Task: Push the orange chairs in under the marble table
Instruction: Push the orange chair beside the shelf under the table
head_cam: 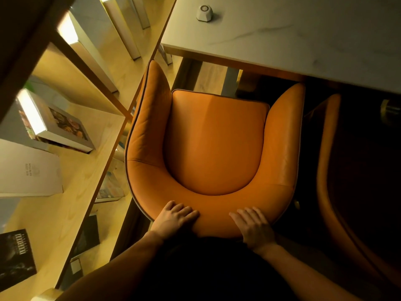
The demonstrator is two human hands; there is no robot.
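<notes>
We rest left hand [176, 216] and right hand [252, 225] flat, grip wide, on orange chair [213, 146] backrest | seat clear of marble table [282, 40] | risk: right armrest jams under edge, or scrapes second chair [325, 170] alongside

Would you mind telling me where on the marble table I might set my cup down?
The marble table is bare along its near edge and to the right of the small white device. On the left shelf, books crowd the surface. Both hands, left hand and right hand, rest on the orange chair.
</notes>
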